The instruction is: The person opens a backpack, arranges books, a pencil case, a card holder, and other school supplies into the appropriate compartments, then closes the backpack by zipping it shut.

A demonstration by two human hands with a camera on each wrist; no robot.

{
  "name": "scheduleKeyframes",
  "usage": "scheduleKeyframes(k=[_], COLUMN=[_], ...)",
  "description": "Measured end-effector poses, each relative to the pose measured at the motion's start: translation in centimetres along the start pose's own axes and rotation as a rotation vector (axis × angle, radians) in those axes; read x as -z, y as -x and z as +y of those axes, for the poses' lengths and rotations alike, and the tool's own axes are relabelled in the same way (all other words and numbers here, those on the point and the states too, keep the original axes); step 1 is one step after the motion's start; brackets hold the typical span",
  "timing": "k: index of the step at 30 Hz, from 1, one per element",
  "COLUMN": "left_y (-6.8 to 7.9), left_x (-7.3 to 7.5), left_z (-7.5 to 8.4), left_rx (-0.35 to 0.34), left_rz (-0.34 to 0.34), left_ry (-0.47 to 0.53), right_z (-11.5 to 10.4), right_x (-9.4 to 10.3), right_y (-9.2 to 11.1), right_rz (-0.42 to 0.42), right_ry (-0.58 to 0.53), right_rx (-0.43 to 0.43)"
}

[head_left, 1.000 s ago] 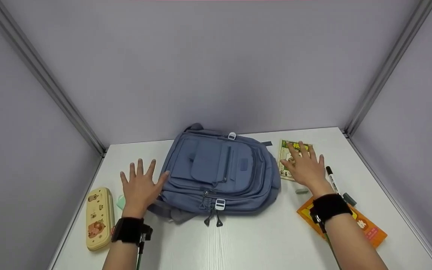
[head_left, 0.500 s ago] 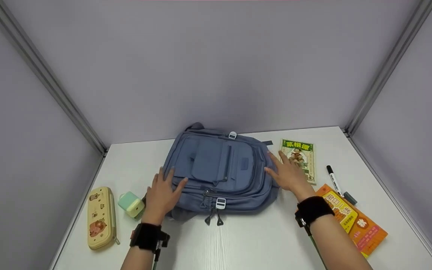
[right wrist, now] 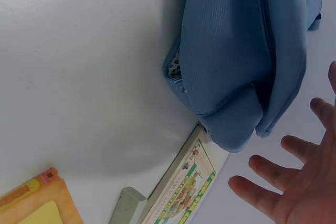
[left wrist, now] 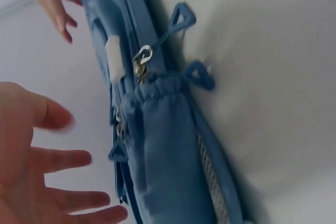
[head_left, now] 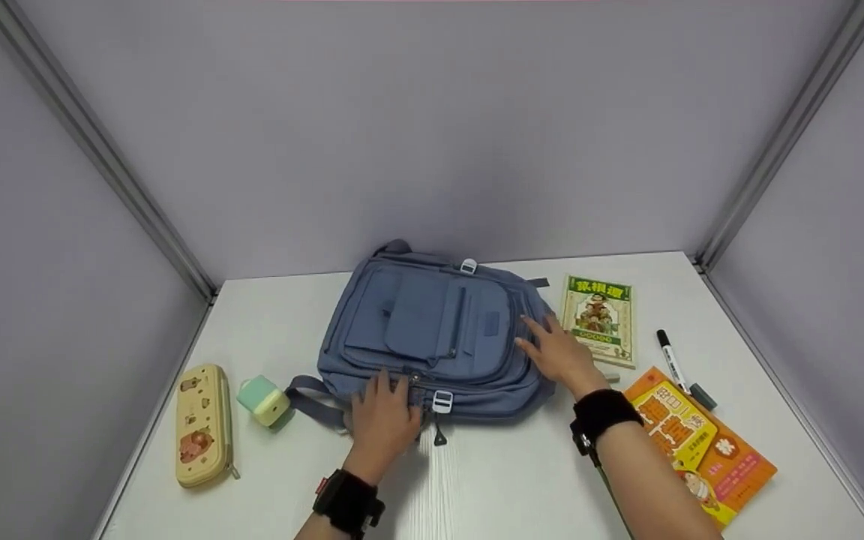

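A blue backpack (head_left: 432, 315) lies front side up in the middle of the white table. My left hand (head_left: 385, 420) is over its near edge, close to the zipper pulls and the white buckle (head_left: 442, 402). In the left wrist view, those fingers (left wrist: 68, 158) are extended above the bag, and two triangular zipper pulls (left wrist: 182, 17) hang off its side. My right hand (head_left: 561, 356) hovers over the bag's right end with its fingers spread. The right wrist view shows these fingers (right wrist: 270, 174) apart from the fabric. Neither hand holds anything.
To the left lie a yellow pencil case (head_left: 204, 427) and a small teal-and-yellow block (head_left: 263, 401). At right are a green-and-cream book (head_left: 598, 319), a black-capped marker (head_left: 673, 364), an orange book (head_left: 702, 450) and a small grey-green block (right wrist: 128, 205). Grey panels (head_left: 432, 135) enclose the table.
My left hand has moved right, from beside the backpack to over its near edge. My right hand has moved left, from over the green book to over the bag's right end.
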State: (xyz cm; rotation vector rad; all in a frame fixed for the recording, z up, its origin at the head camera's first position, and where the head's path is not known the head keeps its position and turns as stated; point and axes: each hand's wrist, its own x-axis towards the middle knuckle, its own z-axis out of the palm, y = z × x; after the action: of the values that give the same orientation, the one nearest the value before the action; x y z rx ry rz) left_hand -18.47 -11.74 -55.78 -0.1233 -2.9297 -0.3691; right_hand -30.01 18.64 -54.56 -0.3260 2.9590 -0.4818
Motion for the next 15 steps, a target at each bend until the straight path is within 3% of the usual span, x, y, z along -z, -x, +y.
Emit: scheduleKeyframes(k=[5,11,15], left_y=[0.4,0.5,0.1], left_x=[-1.2,-1.6,-1.2], left_z=[0.0,-0.1,-0.4], left_rx=[0.001,0.016,0.034], left_rz=[-0.017,-0.052,-0.119], left_ry=[-0.054,0.012,0.086], right_z=[0.3,0.5,0.0], right_x=[-1.1,-1.8,-1.8], right_y=[-0.1,0.3,1.0], right_rz=[0.011,0.052,0.012], right_ry=[0.034,0.056,0.072], right_rx=[0.016,0.035,0.015])
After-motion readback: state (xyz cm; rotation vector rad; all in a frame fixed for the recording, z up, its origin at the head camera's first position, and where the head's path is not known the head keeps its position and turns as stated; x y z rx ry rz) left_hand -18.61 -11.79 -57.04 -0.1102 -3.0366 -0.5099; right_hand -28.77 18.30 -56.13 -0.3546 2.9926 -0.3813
